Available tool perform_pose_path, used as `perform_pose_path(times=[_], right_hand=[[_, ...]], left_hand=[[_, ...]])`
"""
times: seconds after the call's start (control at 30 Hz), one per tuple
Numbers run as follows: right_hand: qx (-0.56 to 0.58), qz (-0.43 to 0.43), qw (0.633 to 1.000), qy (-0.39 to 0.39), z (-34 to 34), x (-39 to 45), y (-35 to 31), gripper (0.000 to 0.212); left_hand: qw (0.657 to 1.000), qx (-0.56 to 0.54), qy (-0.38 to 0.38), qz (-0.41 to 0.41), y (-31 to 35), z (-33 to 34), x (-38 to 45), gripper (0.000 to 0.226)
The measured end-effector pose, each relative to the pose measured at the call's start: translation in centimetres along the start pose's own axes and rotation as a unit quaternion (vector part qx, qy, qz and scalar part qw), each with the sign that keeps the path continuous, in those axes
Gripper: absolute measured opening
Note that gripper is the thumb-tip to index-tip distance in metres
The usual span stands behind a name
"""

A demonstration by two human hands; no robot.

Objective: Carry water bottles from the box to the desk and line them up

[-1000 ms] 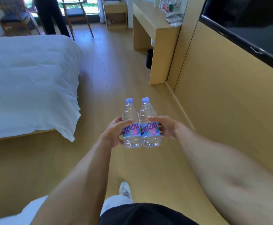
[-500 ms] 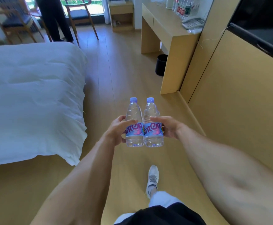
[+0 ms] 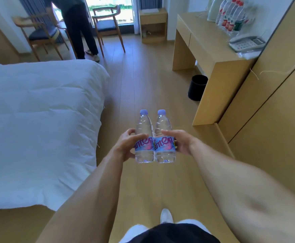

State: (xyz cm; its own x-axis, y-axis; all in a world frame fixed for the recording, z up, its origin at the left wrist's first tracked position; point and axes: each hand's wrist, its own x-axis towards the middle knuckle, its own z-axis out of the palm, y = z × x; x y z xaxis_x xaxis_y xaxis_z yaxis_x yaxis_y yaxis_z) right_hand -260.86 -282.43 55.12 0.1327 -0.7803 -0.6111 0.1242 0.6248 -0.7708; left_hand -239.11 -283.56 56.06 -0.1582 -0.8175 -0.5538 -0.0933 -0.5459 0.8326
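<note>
Wooden floor [image 3: 143, 81] runs between bed [image 3: 38, 120] and desk [image 3: 213, 50].

Two clear bottles [image 3: 154, 137] upright, touching; desk [image 3: 211, 50] well apart
</note>
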Motion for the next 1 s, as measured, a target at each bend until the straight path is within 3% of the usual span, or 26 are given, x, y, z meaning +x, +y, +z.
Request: perform_pose_path(times=[0.37, 0.77, 1.0], right_hand=[[-0.03, 0.006, 1.0, 0.005, -2.0, 13.8, -9.9, 0.049], [0.005, 0.018, 0.995, 0.094, -1.1, 33.5, -23.0, 0.039], [0.039, 0.021, 0.992, 0.122, -1.8, 41.2, -30.1, 0.034]], left_hand=[[1.0, -0.01, 0.005, -0.019, 8.5, -2.0, 15.1, 0.068], [0.997, 0.027, -0.066, -0.037, 21.2, -8.0, 38.2, 0.048], [0.993, 0.058, -0.091, -0.053, 29.4, -9.0, 47.7, 0.049]])
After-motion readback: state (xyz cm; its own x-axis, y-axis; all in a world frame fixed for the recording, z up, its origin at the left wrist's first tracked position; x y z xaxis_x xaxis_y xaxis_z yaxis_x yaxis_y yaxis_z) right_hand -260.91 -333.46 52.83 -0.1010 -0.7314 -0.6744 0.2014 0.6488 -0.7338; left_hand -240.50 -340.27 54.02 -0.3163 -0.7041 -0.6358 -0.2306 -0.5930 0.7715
